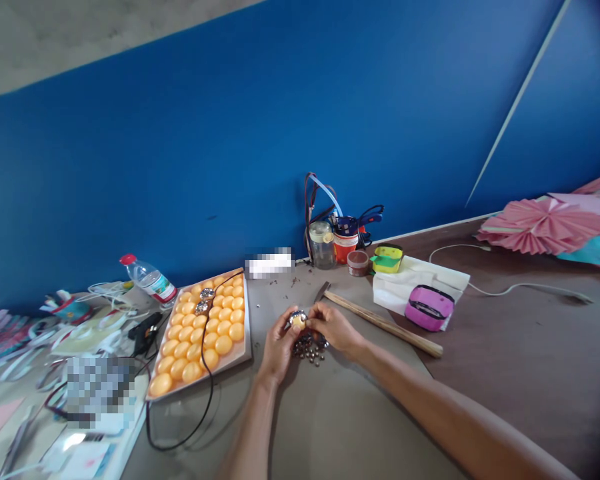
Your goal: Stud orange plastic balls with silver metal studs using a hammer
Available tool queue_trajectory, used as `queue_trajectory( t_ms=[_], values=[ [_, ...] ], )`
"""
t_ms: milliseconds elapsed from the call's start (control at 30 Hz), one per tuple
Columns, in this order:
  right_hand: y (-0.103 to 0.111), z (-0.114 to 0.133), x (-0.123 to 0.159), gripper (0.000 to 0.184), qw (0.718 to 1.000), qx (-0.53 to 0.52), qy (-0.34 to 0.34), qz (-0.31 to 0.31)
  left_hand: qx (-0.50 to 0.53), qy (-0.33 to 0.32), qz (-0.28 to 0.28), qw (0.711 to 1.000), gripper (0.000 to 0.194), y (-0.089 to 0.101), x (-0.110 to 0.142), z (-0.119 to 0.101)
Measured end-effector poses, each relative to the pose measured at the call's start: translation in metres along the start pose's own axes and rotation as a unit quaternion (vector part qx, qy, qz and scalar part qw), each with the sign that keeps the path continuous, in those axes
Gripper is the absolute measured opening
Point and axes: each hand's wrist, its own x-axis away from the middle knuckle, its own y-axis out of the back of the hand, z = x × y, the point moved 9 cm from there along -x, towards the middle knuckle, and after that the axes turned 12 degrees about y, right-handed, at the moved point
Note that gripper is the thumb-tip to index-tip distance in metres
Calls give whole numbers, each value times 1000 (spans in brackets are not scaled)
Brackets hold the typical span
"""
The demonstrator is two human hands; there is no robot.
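My left hand [279, 347] and my right hand [334, 327] meet over the grey table, both closed on a small round yellow piece with a shiny studded rim [298, 319]. Under and between the hands lies a pile of small metal beads [310, 349]. To the left stands a flat tray [199, 368] filled with several orange-yellow half-balls; two of them near its far end carry shiny studs [205, 300].
A hammer with a wooden handle [380, 322] lies right of my hands. Beyond it are a pink case [429, 307] on white paper, small jars and a cup of tools [345, 243], a water bottle [147, 278], black cable [200, 413], and pink paper fans [545, 225].
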Motion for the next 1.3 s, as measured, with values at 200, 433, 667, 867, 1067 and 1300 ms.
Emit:
queue_trajectory(
  t_ms=[200,433,667,867,1067,1300],
  values=[
    [0,0,-3,12,1000,-1,15,6,38,6,36,999,41,-8,2,-5],
    [13,22,-7,16,934,320,149,58,117,8,47,992,39,-3,-1,-10],
    [-11,4,4,17,795,551,139,212,126,1,44,991,38,-4,-1,-11],
    [-8,6,1,17,824,518,149,174,120,1,49,992,38,-8,0,-13],
    [-17,13,7,16,832,484,206,178,114,1,42,993,38,-5,-1,-11],
    [-15,19,6,16,854,447,234,124,109,1,41,993,39,-4,-2,-10]
  ],
)
